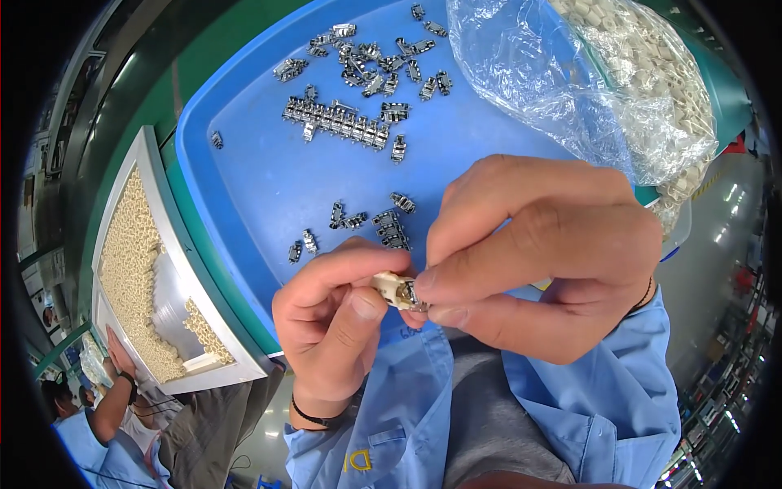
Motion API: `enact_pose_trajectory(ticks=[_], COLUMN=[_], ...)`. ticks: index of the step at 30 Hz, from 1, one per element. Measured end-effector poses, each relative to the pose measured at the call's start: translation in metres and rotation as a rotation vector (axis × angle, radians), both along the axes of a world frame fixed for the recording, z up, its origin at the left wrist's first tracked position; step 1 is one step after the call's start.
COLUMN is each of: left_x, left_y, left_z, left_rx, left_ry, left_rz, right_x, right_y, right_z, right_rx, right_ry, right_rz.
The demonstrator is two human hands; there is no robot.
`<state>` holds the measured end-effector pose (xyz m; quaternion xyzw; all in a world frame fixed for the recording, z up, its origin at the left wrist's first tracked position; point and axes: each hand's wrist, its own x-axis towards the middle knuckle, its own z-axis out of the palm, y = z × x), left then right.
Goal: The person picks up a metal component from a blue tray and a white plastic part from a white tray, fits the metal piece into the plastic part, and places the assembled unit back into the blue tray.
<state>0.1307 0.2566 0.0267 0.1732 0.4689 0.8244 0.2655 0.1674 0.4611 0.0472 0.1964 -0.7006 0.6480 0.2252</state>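
Between my two hands sits a small cream plastic housing (392, 288) with a dark metal part (411, 293) at its right end. My left hand (334, 310) pinches the housing between thumb and fingers. From the right, my right hand (546, 253) presses thumb and fingertips against the metal part; whether it is fully seated in the housing is hidden by the fingers. Beyond the hands, a blue tray (261, 163) holds many small metal parts, some in a long row (336, 121), some in a loose heap (371, 65) and a few (391, 228) close to my left hand.
A clear plastic bag (643, 90) full of cream pieces lies over the tray's right side. At the left stands a metal-rimmed white tray (167, 301) with many small cream pieces. A co-worker's hand (120, 356) rests at its edge. Green table surface (181, 191) shows between the trays.
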Motion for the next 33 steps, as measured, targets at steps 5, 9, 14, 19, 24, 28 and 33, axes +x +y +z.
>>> enact_pose_trajectory(ticks=[5,9,14,19,24,28,33], left_x=[0.001,-0.001,0.001,0.003,0.006,0.006,-0.002], left_y=[0.001,0.000,0.002,0.002,-0.005,-0.009,-0.010], left_z=[0.002,-0.002,-0.001,-0.005,-0.011,-0.013,-0.013], left_rx=[-0.009,0.034,0.011,0.029,0.071,0.078,0.090], left_ry=[-0.024,-0.020,-0.034,-0.027,-0.088,-0.110,-0.158], left_rz=[-0.012,-0.030,-0.030,-0.022,0.033,0.093,0.054], right_x=[0.000,0.001,0.005,0.005,0.005,0.014,-0.009], right_y=[0.003,0.005,0.005,0.006,-0.016,0.006,0.117], right_z=[-0.003,-0.003,0.000,-0.002,-0.019,-0.011,0.006], right_rx=[0.022,0.092,0.122,0.158,0.283,0.375,0.828], right_ry=[0.038,0.062,0.010,0.030,0.236,0.156,-0.067], right_rz=[0.017,0.009,0.020,0.024,-0.206,-0.168,-0.341])
